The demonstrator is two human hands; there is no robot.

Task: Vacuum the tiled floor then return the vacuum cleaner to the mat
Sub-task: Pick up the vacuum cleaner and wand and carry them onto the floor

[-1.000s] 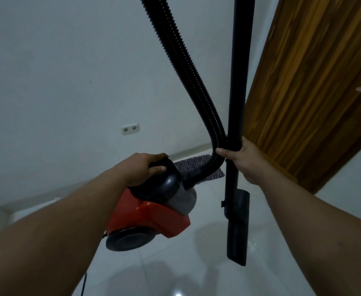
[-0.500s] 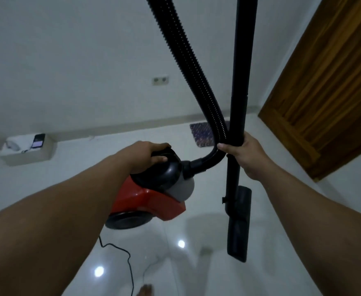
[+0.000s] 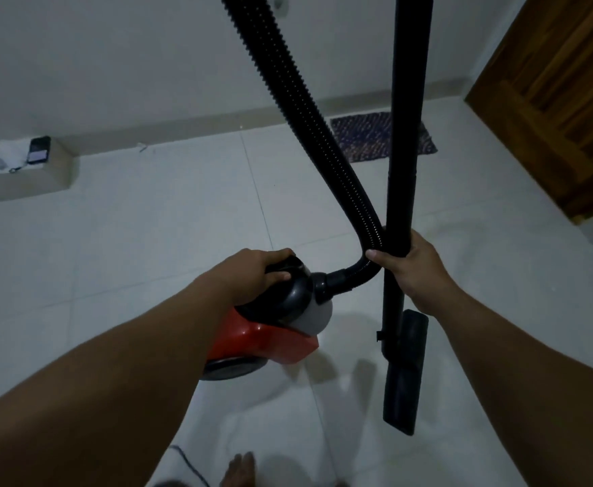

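Mat [image 3: 369,137] now farther ahead by wall, more tiled floor [image 3: 147,223] visible. Left hand [image 3: 253,272] clenched on canister vacuum cleaner [image 3: 277,321] handle, carried above floor. Right hand [image 3: 414,265] grasps wand [image 3: 402,170] and hose [image 3: 305,117] together.

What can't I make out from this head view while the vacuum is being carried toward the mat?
- Upper ends of the hose and the wand: cut off by the top edge.
- Vacuum body rear and wheel: hidden by the left arm.
- Mat: middle strip hidden behind the wand.
- Handle under the left hand: covered by the hand.
- Phone screen: too small to read.
- Power cord: both ends out of sight.
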